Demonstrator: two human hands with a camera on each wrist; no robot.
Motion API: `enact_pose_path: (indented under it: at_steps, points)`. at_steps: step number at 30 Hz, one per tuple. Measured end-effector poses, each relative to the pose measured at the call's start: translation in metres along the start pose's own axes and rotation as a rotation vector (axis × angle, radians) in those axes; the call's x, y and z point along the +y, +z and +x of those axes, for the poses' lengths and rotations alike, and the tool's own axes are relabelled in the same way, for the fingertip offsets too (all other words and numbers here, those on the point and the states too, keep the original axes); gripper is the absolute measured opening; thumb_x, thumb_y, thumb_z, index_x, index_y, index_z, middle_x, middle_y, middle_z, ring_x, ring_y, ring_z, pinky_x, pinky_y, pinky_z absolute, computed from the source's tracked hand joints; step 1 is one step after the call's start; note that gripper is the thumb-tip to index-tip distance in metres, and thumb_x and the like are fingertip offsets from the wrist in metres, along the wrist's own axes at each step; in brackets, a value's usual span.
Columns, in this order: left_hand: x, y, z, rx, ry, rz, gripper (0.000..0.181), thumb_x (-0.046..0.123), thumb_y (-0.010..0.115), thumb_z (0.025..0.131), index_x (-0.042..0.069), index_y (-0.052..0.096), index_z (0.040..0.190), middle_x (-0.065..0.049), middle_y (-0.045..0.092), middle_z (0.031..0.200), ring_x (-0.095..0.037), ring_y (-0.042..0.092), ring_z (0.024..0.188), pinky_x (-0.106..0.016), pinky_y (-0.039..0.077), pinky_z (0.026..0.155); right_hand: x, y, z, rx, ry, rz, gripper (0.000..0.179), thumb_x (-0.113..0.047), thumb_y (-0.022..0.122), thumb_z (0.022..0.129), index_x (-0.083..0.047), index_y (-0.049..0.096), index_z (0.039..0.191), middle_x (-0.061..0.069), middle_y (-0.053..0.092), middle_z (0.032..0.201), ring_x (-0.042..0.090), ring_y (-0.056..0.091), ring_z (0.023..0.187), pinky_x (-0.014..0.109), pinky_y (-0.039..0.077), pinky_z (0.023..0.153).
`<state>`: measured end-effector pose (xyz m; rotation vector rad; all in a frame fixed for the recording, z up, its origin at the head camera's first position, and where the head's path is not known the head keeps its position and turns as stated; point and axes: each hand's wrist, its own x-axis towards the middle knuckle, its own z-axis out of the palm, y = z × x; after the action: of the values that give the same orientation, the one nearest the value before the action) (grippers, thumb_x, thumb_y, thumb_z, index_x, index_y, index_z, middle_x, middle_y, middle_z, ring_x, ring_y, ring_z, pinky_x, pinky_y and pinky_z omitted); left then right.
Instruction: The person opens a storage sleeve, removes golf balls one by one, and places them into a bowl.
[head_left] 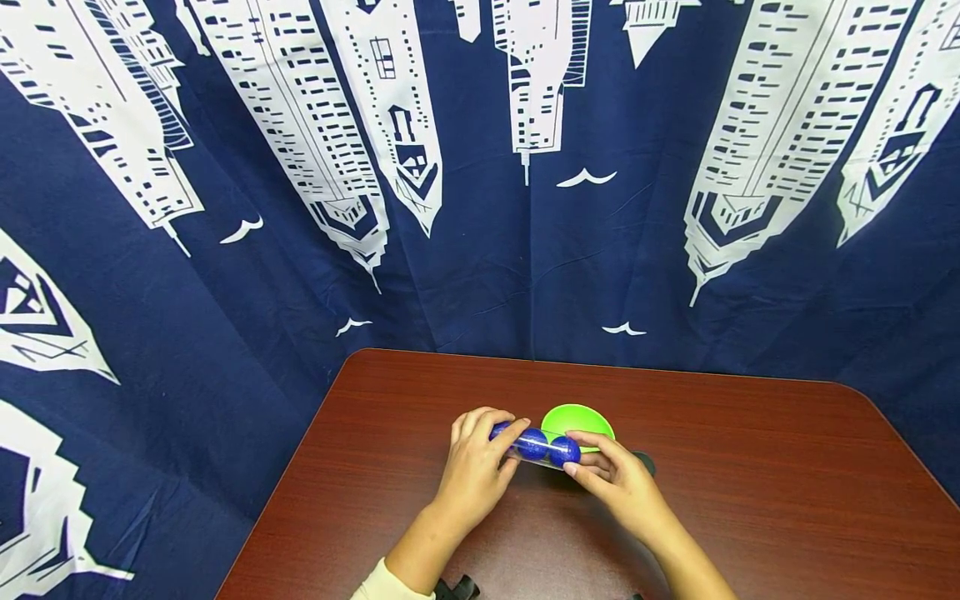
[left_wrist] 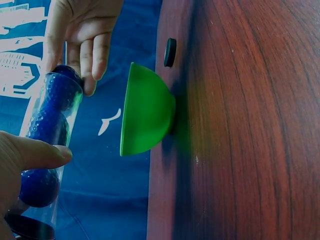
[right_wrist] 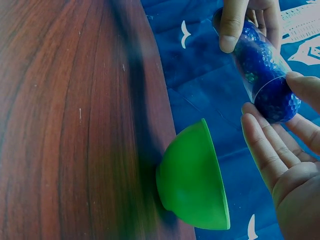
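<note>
Above the table, a clear plastic tube [left_wrist: 73, 106] holds blue dimpled golf balls [head_left: 533, 444] in a row. My left hand [head_left: 480, 462] grips the tube near its left end, thumb along the side. A black cap [left_wrist: 30, 227] closes that end. At the opposite, uncapped end, my right hand [head_left: 618, 479] pinches the endmost golf ball [right_wrist: 281, 102] between thumb and fingers, where it sticks partly out of the rim. Just behind the tube stands a bright green bowl [head_left: 573, 417], partly hidden by the tube and right hand in the head view.
A round black cap [left_wrist: 170, 52] is on the brown wooden table [head_left: 750, 467], to the right of the bowl. Dark objects [head_left: 457, 588] show at the near edge of the head view. A blue curtain [head_left: 487, 275] with white building prints hangs behind the table.
</note>
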<state>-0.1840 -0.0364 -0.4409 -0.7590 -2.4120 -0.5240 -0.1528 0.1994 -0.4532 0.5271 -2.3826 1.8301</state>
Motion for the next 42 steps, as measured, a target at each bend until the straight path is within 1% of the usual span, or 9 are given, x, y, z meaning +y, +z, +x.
enact_pose_path:
  at_steps: [11,17,27,30,35,39,42]
  points:
    - [-0.001,0.002,-0.001,0.006,-0.011,-0.016,0.052,0.016,0.086,0.079,0.026,0.07,0.127,0.004,0.063,0.124,-0.019,0.052,0.123,-0.046,0.039,0.109,-0.003,0.0,0.001,0.009,-0.015,-0.009,0.044,-0.008,0.069,0.095,0.006,0.055,0.135,0.025,0.064,0.118,0.005,0.071,0.097,0.02,0.059,0.082]
    - [-0.001,0.003,-0.002,0.007,-0.016,-0.017,0.053,0.017,0.087,0.078,0.027,0.07,0.126,0.004,0.063,0.123,-0.019,0.052,0.123,-0.046,0.039,0.109,-0.004,0.0,0.001,-0.002,-0.031,0.001,0.043,-0.007,0.068,0.095,0.005,0.056,0.135,0.026,0.065,0.117,0.005,0.07,0.097,0.019,0.058,0.082]
    - [-0.001,0.006,-0.003,0.016,-0.034,-0.044,0.054,0.018,0.089,0.075,0.026,0.07,0.125,0.005,0.063,0.122,-0.02,0.054,0.122,-0.046,0.042,0.108,-0.003,0.0,0.001,0.013,-0.054,0.007,0.042,-0.004,0.068,0.095,0.005,0.057,0.134,0.025,0.064,0.117,0.004,0.07,0.097,0.018,0.058,0.082]
    - [-0.001,0.008,-0.004,0.014,-0.048,-0.064,0.054,0.019,0.089,0.075,0.025,0.07,0.126,0.005,0.063,0.122,-0.019,0.054,0.122,-0.045,0.042,0.107,-0.002,-0.001,0.001,0.018,-0.06,0.001,0.041,-0.004,0.068,0.095,0.005,0.057,0.133,0.024,0.064,0.117,0.004,0.07,0.097,0.018,0.058,0.082]
    - [-0.001,0.01,-0.006,0.015,-0.08,-0.114,0.05,0.02,0.088,0.078,0.024,0.071,0.125,0.005,0.063,0.122,-0.02,0.054,0.122,-0.045,0.043,0.105,-0.002,-0.001,0.002,0.022,-0.057,-0.006,0.041,-0.005,0.068,0.095,0.003,0.058,0.133,0.023,0.064,0.116,0.004,0.07,0.097,0.019,0.058,0.082]
    - [-0.003,0.012,-0.008,0.025,-0.089,-0.142,0.05,0.02,0.088,0.078,0.024,0.071,0.125,0.005,0.063,0.121,-0.019,0.055,0.12,-0.046,0.044,0.104,-0.003,-0.001,0.002,0.024,-0.057,-0.003,0.04,-0.005,0.068,0.095,0.002,0.058,0.134,0.024,0.065,0.116,0.004,0.07,0.098,0.018,0.058,0.083]
    - [-0.004,0.015,-0.008,0.03,-0.098,-0.16,0.051,0.019,0.088,0.078,0.023,0.071,0.125,0.004,0.063,0.121,-0.018,0.055,0.119,-0.045,0.044,0.103,-0.005,-0.001,0.003,0.041,-0.059,-0.006,0.041,-0.005,0.069,0.094,0.002,0.058,0.134,0.022,0.065,0.116,0.004,0.07,0.098,0.019,0.058,0.083]
